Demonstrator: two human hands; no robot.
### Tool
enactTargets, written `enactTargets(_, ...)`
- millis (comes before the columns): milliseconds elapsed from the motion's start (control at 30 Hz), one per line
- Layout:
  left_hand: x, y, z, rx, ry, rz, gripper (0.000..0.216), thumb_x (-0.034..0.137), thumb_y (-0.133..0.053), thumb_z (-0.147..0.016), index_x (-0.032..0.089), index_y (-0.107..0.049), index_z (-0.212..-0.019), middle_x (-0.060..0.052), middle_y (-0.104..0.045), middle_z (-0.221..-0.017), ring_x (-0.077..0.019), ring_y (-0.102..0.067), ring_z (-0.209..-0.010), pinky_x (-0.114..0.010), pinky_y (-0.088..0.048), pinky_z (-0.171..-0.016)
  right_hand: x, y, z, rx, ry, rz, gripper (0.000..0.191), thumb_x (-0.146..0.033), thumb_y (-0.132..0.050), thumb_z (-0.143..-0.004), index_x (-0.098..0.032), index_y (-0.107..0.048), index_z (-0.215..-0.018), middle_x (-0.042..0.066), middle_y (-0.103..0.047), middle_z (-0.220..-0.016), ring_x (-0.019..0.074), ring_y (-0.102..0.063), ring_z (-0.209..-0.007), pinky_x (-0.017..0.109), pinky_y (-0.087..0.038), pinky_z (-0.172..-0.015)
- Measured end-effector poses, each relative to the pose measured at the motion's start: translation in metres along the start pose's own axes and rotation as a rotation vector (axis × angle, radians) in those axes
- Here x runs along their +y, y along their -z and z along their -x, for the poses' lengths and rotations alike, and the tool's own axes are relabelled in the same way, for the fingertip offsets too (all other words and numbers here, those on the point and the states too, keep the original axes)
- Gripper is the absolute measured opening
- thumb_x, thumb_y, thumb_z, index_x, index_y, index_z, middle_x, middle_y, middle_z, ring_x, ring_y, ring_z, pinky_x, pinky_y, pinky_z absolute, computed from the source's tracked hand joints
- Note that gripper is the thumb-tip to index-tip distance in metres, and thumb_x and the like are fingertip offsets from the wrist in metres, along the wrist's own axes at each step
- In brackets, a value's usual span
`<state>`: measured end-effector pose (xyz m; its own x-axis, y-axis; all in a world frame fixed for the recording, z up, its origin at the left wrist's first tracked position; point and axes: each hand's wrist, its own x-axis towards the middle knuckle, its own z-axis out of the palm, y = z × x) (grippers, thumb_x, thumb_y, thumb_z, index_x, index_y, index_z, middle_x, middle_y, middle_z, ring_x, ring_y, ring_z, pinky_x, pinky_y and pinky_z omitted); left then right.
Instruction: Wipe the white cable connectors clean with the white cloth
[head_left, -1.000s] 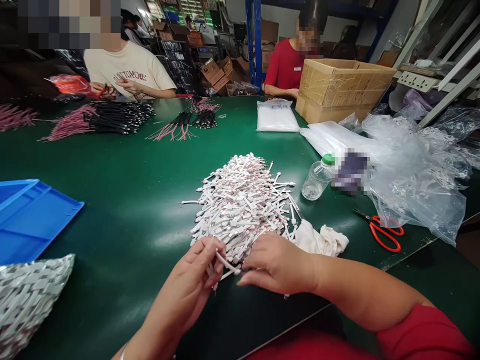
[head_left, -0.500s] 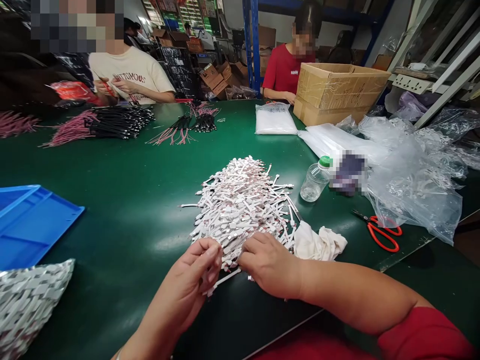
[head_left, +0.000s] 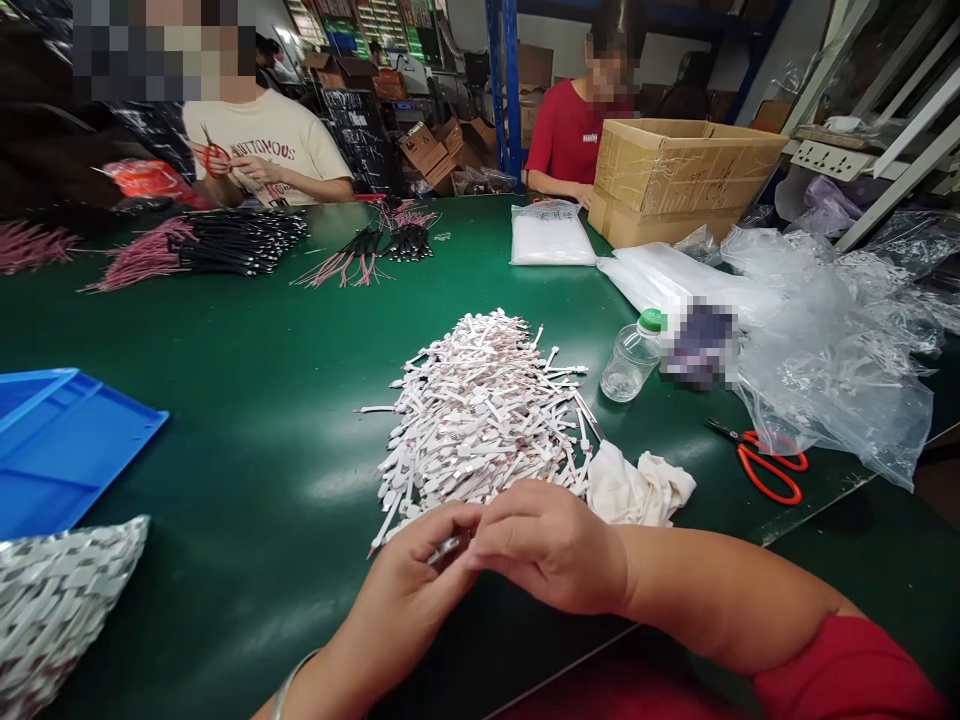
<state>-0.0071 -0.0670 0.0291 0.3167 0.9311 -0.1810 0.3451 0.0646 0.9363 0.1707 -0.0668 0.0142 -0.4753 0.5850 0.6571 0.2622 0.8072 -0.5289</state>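
A heap of short white cables with small plugs (head_left: pixel 480 410) lies on the green table in front of me. Just at its near edge, my left hand (head_left: pixel 420 580) is closed, with a bit of a small white cable (head_left: pixel 445 549) showing between thumb and fingers. My right hand (head_left: pixel 544 545) is pinched against the left fingertips; what it grips is hidden by the fingers. To the right of the heap lies a crumpled white cloth (head_left: pixel 637 485), close to my right wrist. A thin metal tool (head_left: pixel 589 412), perhaps tweezers, sticks out between heap and cloth.
A clear bottle with green cap (head_left: pixel 631 355) and red-handled scissors (head_left: pixel 769 465) are on the right, by plastic bags (head_left: pixel 832 350). At left are a blue tray (head_left: pixel 75 440) and a silvery woven-looking bundle (head_left: pixel 67 600). Two people sit opposite, near a cardboard box (head_left: pixel 682 180) and black-pink wires (head_left: pixel 225 240).
My hands have come together at the fingertips, the left moving right and the right slightly down. A white cable now lies at the heap's near left edge. The person opposite has shifted the scissors.
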Motion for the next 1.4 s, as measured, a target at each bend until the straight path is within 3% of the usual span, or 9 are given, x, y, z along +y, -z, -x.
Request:
enactTargets(100, 0.000, 0.000, 0.001, 0.010, -0.019, -0.018, 0.016, 0.032, -0.074, -0.066, 0.020, -0.074, -0.077, -0.006, -0.068, -0.076, -0.0210, -0.060, -0.076, -0.028, -0.047, -0.074, -0.004, -0.002, 0.001, 0.044, -0.032, 0.084, 0.015, -0.024, -0.051, -0.092, -0.017, -0.064, -0.092, 0.006, -0.065, -0.085, 0.0133, -0.058, -0.076, 0.025, -0.049, -0.074)
enactTargets(233, -0.004, 0.002, 0.000, 0.102, 0.147, 0.200, 0.031, 0.043, -0.073, -0.070, 0.017, -0.073, -0.086, -0.002, -0.061, -0.061, -0.0118, -0.047, -0.054, -0.022, -0.040, -0.052, 0.001, 0.000, 0.002, 0.088, -0.107, 0.147, 0.026, -0.031, -0.056, -0.090, -0.018, -0.059, -0.113, 0.008, -0.066, -0.094, 0.0172, -0.060, -0.087, 0.031, -0.049, -0.081)
enactTargets(367, -0.005, 0.003, -0.001, 0.161, 0.283, 0.524, 0.043, 0.048, -0.078, -0.063, 0.014, -0.071, -0.089, -0.002, -0.062, -0.067, -0.0059, -0.038, -0.046, -0.019, -0.033, -0.043, 0.010, 0.003, 0.004, 0.056, -0.094, 0.214, 0.018, -0.026, -0.052, -0.092, -0.016, -0.061, -0.103, 0.006, -0.071, -0.079, 0.0167, -0.061, -0.069, 0.029, -0.049, -0.067)
enactTargets(467, -0.005, 0.003, -0.002, 0.174, 0.315, 0.590, 0.043, 0.046, -0.080, -0.061, 0.014, -0.070, -0.088, 0.000, -0.061, -0.066, -0.0036, -0.035, -0.043, -0.018, -0.032, -0.040, 0.012, 0.006, 0.004, 0.057, -0.087, 0.236, 0.015, -0.024, -0.051, -0.093, -0.015, -0.062, -0.098, 0.006, -0.071, -0.076, 0.0163, -0.061, -0.067, 0.028, -0.049, -0.066)
enactTargets(667, -0.007, 0.004, -0.003, 0.168, 0.343, 0.611, 0.047, 0.048, -0.079, -0.061, 0.013, -0.069, -0.090, 0.002, -0.057, -0.063, -0.0027, -0.032, -0.042, -0.017, -0.031, -0.038, 0.013, 0.009, 0.002, 0.002, -0.077, 0.230, 0.016, -0.020, -0.049, -0.093, -0.014, -0.062, -0.100, 0.008, -0.070, -0.080, 0.0169, -0.061, -0.072, 0.029, -0.049, -0.069)
enactTargets(867, -0.004, 0.003, -0.002, 0.202, 0.277, 0.506, 0.059, 0.042, -0.078, -0.065, 0.016, -0.061, -0.115, 0.009, -0.041, -0.047, -0.0051, -0.034, -0.045, -0.016, -0.028, -0.043, 0.015, 0.009, 0.003, 0.050, -0.114, 0.199, 0.014, -0.020, -0.052, -0.091, -0.014, -0.063, -0.097, 0.007, -0.071, -0.080, 0.0169, -0.061, -0.073, 0.029, -0.050, -0.070)
enactTargets(1067, -0.014, 0.008, -0.001, 0.181, 0.240, 0.365, 0.049, 0.044, -0.074, -0.069, 0.017, -0.065, -0.109, 0.005, -0.048, -0.050, -0.0088, -0.042, -0.049, -0.019, -0.036, -0.047, 0.015, 0.012, 0.002, 0.068, -0.183, 0.139, 0.015, -0.024, -0.051, -0.093, -0.016, -0.064, -0.097, 0.007, -0.071, -0.080, 0.0159, -0.062, -0.074, 0.029, -0.050, -0.073)
enactTargets(1400, -0.008, 0.006, -0.001, 0.237, 0.211, 0.348, 0.048, 0.043, -0.079, -0.061, 0.015, -0.070, -0.099, 0.004, -0.048, -0.047, -0.0090, -0.041, -0.045, -0.021, -0.033, -0.045, 0.015, 0.017, -0.001, 0.089, -0.237, 0.128, 0.011, -0.023, -0.059, -0.088, -0.016, -0.065, -0.094, 0.006, -0.072, -0.082, 0.0166, -0.063, -0.075, 0.030, -0.049, -0.074)
